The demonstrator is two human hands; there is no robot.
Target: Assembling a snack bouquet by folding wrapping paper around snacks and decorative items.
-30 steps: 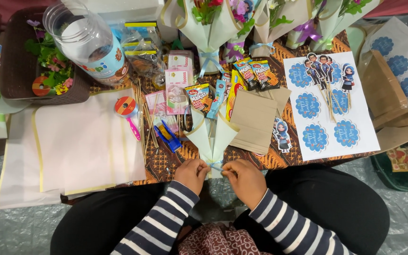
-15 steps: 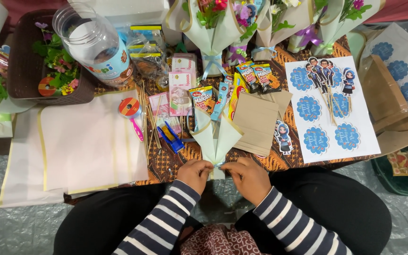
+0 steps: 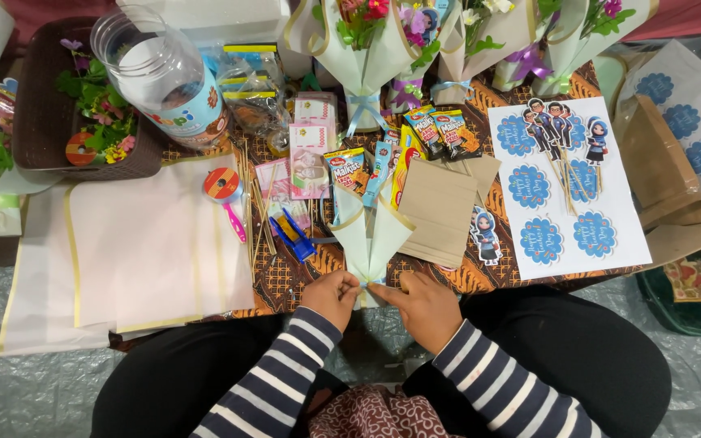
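Observation:
A pale green paper cone wrap [image 3: 369, 239] with gold edging fans out on the low table, its narrow base pinched at the table's near edge. My left hand [image 3: 331, 296] and my right hand [image 3: 419, 306] both grip that base, fingers meeting at a light blue ribbon there. Both sleeves are navy and white striped. The tip of the cone is hidden under my fingers.
Cream paper sheets [image 3: 152, 243] lie at left, beside a tape dispenser [image 3: 223, 188], blue stapler [image 3: 293, 235] and wooden skewers. Brown paper [image 3: 440, 212], snack packets [image 3: 440, 131], sticker sheet [image 3: 565, 191], a plastic jar [image 3: 168, 77], a basket of flowers [image 3: 83, 113] and finished bouquets [image 3: 363, 40] crowd the table.
My hands stay at the cone's base with only small finger shifts. The head view has drifted slightly.

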